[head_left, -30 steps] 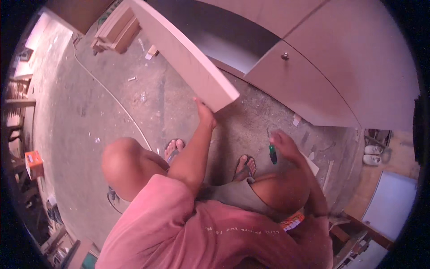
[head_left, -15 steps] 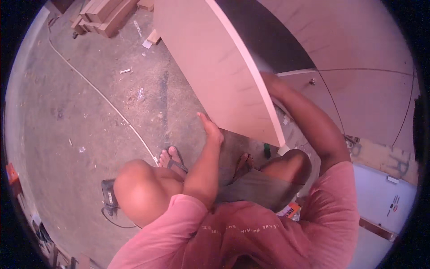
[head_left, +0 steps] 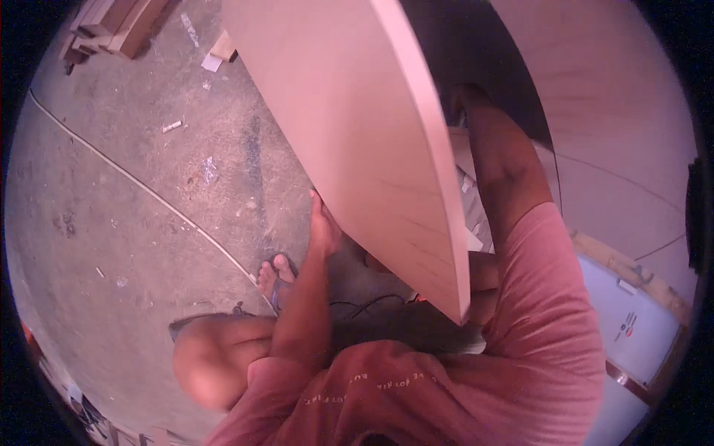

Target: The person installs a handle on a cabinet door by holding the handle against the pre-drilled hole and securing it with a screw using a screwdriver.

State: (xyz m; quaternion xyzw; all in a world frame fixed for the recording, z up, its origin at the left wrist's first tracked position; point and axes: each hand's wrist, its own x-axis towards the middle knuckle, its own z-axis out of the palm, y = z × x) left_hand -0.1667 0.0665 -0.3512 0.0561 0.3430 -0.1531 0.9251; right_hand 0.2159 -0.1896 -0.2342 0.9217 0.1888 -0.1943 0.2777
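A large pale wood-toned panel (head_left: pixel 342 126) stands tilted in front of me, its light edge strip facing right and its near corner close to my lap. My left hand (head_left: pixel 325 230) is closed on the panel's lower left edge, the thumb showing on the outside and the other fingers mostly hidden under the board. Behind the panel, my right hand (head_left: pixel 465 102) reaches into a dark space. Shadow and the board's edge hide its fingers, so its grip cannot be made out.
A wide pale panel surface (head_left: pixel 610 111) lies at the right, beyond the dark opening. Below it sits a white box-like item (head_left: pixel 632 316). A pale cable (head_left: pixel 149 192) crosses the concrete floor to my foot. Stacked wooden beams (head_left: pixel 111 26) and a small wood offcut (head_left: pixel 223 47) lie far left.
The panel has come nearer, its near corner lower over my lap. My left hand moved with it. My right hand reaches deeper into the dark space behind the board. The view has shifted.
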